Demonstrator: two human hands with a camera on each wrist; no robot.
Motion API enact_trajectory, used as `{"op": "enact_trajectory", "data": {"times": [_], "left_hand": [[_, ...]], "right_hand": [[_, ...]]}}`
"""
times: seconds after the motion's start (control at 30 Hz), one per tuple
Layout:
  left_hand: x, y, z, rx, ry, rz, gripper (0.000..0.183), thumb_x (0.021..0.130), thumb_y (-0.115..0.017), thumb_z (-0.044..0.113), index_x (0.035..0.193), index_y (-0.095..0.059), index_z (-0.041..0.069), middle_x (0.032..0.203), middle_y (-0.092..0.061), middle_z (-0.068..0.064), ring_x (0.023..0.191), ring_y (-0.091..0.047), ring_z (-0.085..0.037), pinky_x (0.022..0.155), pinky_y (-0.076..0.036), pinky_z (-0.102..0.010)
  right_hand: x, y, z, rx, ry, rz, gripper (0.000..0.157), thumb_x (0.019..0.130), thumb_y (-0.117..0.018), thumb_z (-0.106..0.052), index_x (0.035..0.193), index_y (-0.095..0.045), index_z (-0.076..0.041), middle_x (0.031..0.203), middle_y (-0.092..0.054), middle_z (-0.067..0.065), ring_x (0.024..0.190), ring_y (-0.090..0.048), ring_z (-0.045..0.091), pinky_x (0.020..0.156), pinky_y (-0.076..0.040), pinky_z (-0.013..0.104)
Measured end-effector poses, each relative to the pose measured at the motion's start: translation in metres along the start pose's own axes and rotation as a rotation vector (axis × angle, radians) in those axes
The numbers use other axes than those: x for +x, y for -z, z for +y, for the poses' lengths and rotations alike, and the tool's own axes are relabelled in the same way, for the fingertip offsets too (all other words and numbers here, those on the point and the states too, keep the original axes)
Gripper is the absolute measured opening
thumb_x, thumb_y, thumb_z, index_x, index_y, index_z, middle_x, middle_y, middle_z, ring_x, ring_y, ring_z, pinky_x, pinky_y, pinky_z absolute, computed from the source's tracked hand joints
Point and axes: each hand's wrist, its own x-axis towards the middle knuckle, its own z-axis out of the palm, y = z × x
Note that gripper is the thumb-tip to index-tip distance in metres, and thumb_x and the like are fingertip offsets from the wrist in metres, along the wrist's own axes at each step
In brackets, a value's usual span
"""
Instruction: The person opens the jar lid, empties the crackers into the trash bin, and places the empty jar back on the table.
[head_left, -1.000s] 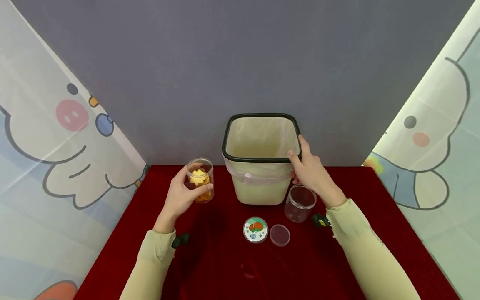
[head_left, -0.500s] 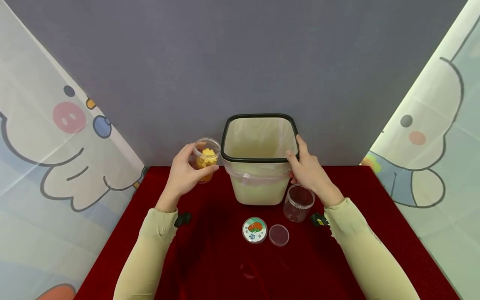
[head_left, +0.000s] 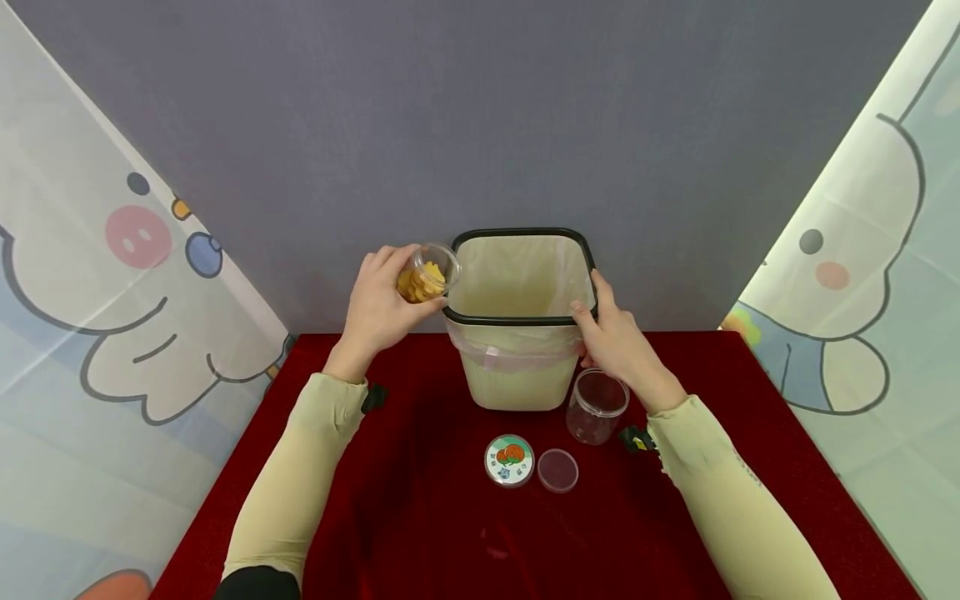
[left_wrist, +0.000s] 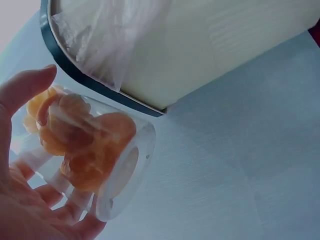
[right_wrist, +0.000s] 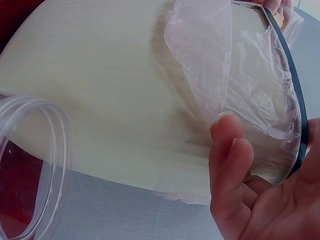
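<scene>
My left hand [head_left: 375, 304] grips a see-through plastic jar [head_left: 447, 260] of yellow flower-shaped pieces [head_left: 422, 285]. The jar is tilted, its open mouth at the left rim of a cream trash can [head_left: 517, 383]. In the left wrist view, the pieces [left_wrist: 95, 140] are seen through the jar's wall, close beside the can's dark rim [left_wrist: 85, 77]. At the can's right front corner, my right hand [head_left: 618, 337] holds the rim, thumb on top. The right wrist view shows fingers [right_wrist: 227, 165] curled against the can's outer side and its overhanging liner [right_wrist: 200, 55].
Another see-through jar [head_left: 596, 412] stands uncapped below the right hand, beside the can. A round lid with an orange picture [head_left: 510, 461] and a plain translucent disc [head_left: 558, 471] lie in front on the red cloth [head_left: 435, 533]. Behind stands a grey wall [head_left: 517, 117].
The left hand has raised the jar and moved it right to the can's rim, tipping it from nearly upright toward the opening. The right hand has stayed on the rim.
</scene>
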Motion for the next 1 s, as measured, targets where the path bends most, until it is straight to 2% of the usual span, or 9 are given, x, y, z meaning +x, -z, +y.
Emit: {"op": "enact_trajectory", "data": {"times": [0.37,0.57,0.7,1.0], "left_hand": [[0.022,-0.003,0.010,0.172,-0.039,-0.046,0.072,0.065,-0.081,0.045,0.128,-0.054,0.023,0.114,-0.051,0.000,0.103,-0.041,-0.022,0.069,-0.048,-0.049],[0.032,-0.005,0.013,0.231,-0.124,-0.026,0.071,0.065,-0.083,0.038,0.127,-0.055,0.020,0.114,-0.052,-0.004,0.103,-0.042,-0.025,0.077,-0.047,-0.046],[0.035,-0.007,0.013,0.264,-0.164,-0.007,0.069,0.065,-0.083,0.033,0.127,-0.056,0.019,0.113,-0.052,-0.006,0.101,-0.042,-0.027,0.080,-0.045,-0.044],[0.043,-0.010,0.010,0.334,-0.244,0.035,0.056,0.070,-0.076,0.025,0.122,-0.058,0.020,0.110,-0.052,-0.006,0.101,-0.043,-0.029,0.077,-0.045,-0.044]], "right_hand": [[0.000,-0.001,-0.001,-0.011,-0.008,0.011,0.072,0.096,-0.030,-0.056,0.150,0.008,-0.028,0.062,-0.061,0.007,0.052,-0.062,0.029,0.059,-0.051,0.036],[0.000,0.000,0.000,-0.033,-0.006,0.018,0.076,0.092,-0.025,-0.065,0.150,0.009,-0.027,0.061,-0.061,0.006,0.051,-0.062,0.028,0.062,-0.050,0.036],[0.000,0.000,0.000,-0.022,-0.005,0.015,0.077,0.092,-0.025,-0.065,0.150,0.008,-0.027,0.062,-0.061,0.007,0.052,-0.062,0.029,0.059,-0.050,0.036],[0.001,-0.002,-0.001,-0.021,0.011,0.017,0.076,0.093,-0.026,-0.064,0.150,0.008,-0.027,0.062,-0.061,0.007,0.048,-0.059,0.019,0.059,-0.050,0.036]]}}
